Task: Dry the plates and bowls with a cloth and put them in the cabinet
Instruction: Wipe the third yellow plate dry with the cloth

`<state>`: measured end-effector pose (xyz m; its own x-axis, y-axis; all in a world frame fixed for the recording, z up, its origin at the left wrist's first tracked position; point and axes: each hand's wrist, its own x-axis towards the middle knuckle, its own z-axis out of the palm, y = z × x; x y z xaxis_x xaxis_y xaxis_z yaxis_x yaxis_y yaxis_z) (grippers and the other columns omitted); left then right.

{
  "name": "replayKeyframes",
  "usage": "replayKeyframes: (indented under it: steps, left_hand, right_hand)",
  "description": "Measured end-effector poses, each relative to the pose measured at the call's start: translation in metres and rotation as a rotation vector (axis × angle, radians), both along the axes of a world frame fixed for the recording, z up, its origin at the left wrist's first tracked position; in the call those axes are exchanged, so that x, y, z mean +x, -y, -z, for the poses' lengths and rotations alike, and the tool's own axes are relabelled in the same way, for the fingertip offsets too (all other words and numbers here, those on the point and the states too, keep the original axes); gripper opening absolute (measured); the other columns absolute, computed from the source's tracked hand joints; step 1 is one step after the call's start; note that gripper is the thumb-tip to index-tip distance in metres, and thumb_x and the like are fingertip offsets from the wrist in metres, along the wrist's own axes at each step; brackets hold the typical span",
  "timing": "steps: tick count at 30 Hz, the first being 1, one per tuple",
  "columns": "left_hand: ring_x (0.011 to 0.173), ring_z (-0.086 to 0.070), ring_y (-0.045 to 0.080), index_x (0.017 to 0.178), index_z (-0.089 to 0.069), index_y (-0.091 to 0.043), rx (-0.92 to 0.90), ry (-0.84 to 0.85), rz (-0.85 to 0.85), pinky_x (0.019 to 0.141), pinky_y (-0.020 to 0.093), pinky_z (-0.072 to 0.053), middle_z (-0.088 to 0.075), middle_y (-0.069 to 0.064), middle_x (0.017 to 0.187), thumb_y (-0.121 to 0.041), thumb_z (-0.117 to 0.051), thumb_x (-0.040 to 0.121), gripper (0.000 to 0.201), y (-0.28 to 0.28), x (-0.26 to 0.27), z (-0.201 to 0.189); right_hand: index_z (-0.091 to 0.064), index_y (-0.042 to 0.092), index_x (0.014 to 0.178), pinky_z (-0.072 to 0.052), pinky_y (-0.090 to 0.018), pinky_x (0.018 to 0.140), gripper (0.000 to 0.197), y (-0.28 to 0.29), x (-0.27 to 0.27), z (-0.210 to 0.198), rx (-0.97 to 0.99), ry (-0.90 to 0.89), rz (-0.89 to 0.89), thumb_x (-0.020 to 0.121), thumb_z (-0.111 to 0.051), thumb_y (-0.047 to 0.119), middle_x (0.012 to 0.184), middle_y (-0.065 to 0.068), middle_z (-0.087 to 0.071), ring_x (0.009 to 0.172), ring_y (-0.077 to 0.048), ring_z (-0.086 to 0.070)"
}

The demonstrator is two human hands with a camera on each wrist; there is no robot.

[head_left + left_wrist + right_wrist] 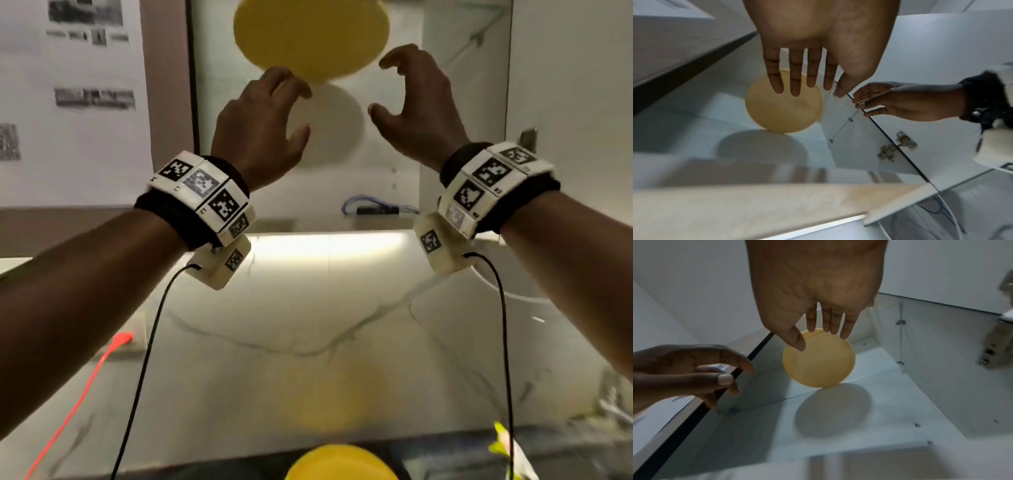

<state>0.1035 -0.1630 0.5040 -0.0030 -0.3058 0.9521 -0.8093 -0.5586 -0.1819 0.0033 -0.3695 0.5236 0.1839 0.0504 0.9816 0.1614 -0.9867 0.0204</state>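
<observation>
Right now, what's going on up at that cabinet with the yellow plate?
A person is reaching up into an open wall cabinet with both bare hands. A yellow plate stands on edge inside, seemingly leaning against the back, casting a round shadow below it. The left hand and the right hand are on either side of it with fingers loosely spread, neither holding anything. Another yellow dish sits at the bottom edge of the head view, above the countertop.
</observation>
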Motion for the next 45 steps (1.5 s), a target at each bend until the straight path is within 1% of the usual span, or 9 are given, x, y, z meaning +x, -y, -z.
replayKeyframes:
  steps: [2, 8, 15, 17, 22, 26, 29, 34, 45]
  left_hand:
    - [0.114, -0.058, 0.026, 0.125, -0.058, -0.022, 0.022, -0.052, 0.046, 0.085, 0.047, -0.052, -0.054, 0.001, 0.135, -0.040, -0.055, 0.089, 0.040, -0.007, -0.004, 0.035]
    - [0.095, -0.064, 0.020, 0.119, -0.061, -0.026, -0.026, -0.250, 0.078, 0.085, 0.043, -0.053, -0.064, -0.004, 0.122, -0.042, -0.053, 0.091, 0.033, -0.026, -0.010, 0.112]
    - [0.082, -0.067, 0.012, 0.111, -0.064, -0.033, 0.014, -0.528, -0.016, 0.078, 0.033, -0.050, -0.074, -0.011, 0.094, -0.042, -0.055, 0.092, 0.023, -0.045, -0.019, 0.198]
    - [0.085, -0.067, 0.014, 0.112, -0.065, -0.032, 0.060, -0.588, -0.038, 0.078, 0.033, -0.049, -0.074, -0.010, 0.093, -0.041, -0.055, 0.093, 0.023, -0.049, -0.024, 0.223]
    - [0.072, -0.063, 0.017, 0.112, -0.067, -0.029, 0.195, -0.728, -0.021, 0.065, 0.029, -0.047, -0.075, -0.006, 0.093, -0.038, -0.055, 0.094, 0.024, -0.062, -0.026, 0.307]
    - [0.084, -0.068, 0.024, 0.118, -0.062, -0.031, 0.265, -0.829, -0.084, 0.074, 0.042, -0.056, -0.072, -0.006, 0.105, -0.040, -0.054, 0.091, 0.029, -0.065, -0.014, 0.364]
    - [0.092, -0.066, 0.030, 0.123, -0.058, -0.029, 0.338, -0.868, -0.169, 0.078, 0.043, -0.053, -0.069, -0.001, 0.111, -0.036, -0.056, 0.093, 0.031, -0.062, -0.004, 0.385]
    - [0.103, -0.064, 0.035, 0.130, -0.056, -0.027, 0.378, -0.928, -0.261, 0.084, 0.045, -0.049, -0.065, 0.004, 0.124, -0.031, -0.056, 0.095, 0.035, -0.056, 0.011, 0.413]
    - [0.103, -0.064, 0.032, 0.132, -0.055, -0.025, 0.407, -1.040, -0.300, 0.081, 0.045, -0.053, -0.064, 0.004, 0.125, -0.033, -0.056, 0.097, 0.036, -0.025, 0.036, 0.451]
  right_hand:
    - [-0.048, 0.010, 0.129, -0.023, -0.001, 0.082, 0.046, -0.001, -0.003, 0.027, 0.037, -0.047, 0.016, 0.087, -0.061, 0.023, 0.133, -0.006, -0.049, 0.118, -0.012, -0.043]
    - [-0.054, 0.008, 0.120, -0.046, -0.027, 0.089, 0.043, -0.009, -0.004, 0.102, 0.159, -0.086, -0.019, 0.082, -0.061, 0.026, 0.125, -0.007, -0.053, 0.111, -0.012, -0.050]
    - [-0.057, 0.007, 0.116, -0.038, -0.013, 0.087, 0.038, -0.022, -0.012, 0.196, 0.154, -0.247, -0.020, 0.084, -0.059, 0.027, 0.126, -0.006, -0.055, 0.110, -0.007, -0.047]
    - [-0.058, 0.009, 0.117, -0.039, -0.013, 0.084, 0.037, -0.026, -0.016, 0.220, 0.155, -0.282, -0.006, 0.085, -0.056, 0.029, 0.124, -0.005, -0.055, 0.108, -0.011, -0.051]
    - [-0.065, 0.009, 0.105, -0.052, -0.033, 0.077, 0.025, -0.029, -0.020, 0.290, 0.185, -0.322, -0.042, 0.086, -0.054, 0.021, 0.108, -0.008, -0.064, 0.092, -0.018, -0.061]
    - [-0.070, 0.012, 0.103, -0.054, -0.038, 0.079, 0.027, -0.020, -0.011, 0.360, 0.354, -0.613, 0.011, 0.083, -0.055, 0.023, 0.097, -0.008, -0.072, 0.086, -0.023, -0.067]
    - [-0.072, 0.013, 0.106, -0.050, -0.031, 0.084, 0.027, -0.005, -0.002, 0.411, 0.465, -0.860, 0.088, 0.083, -0.060, 0.022, 0.102, -0.010, -0.072, 0.094, -0.027, -0.066]
    - [-0.069, 0.012, 0.111, -0.051, -0.039, 0.091, 0.025, 0.019, 0.005, 0.471, 0.641, -1.108, 0.242, 0.088, -0.061, 0.017, 0.113, -0.015, -0.067, 0.104, -0.032, -0.061]
    - [-0.051, 0.004, 0.134, -0.047, -0.037, 0.091, 0.055, 0.064, 0.040, 0.526, 0.848, -1.509, 0.409, 0.089, -0.070, 0.027, 0.136, -0.019, -0.055, 0.121, -0.034, -0.054]
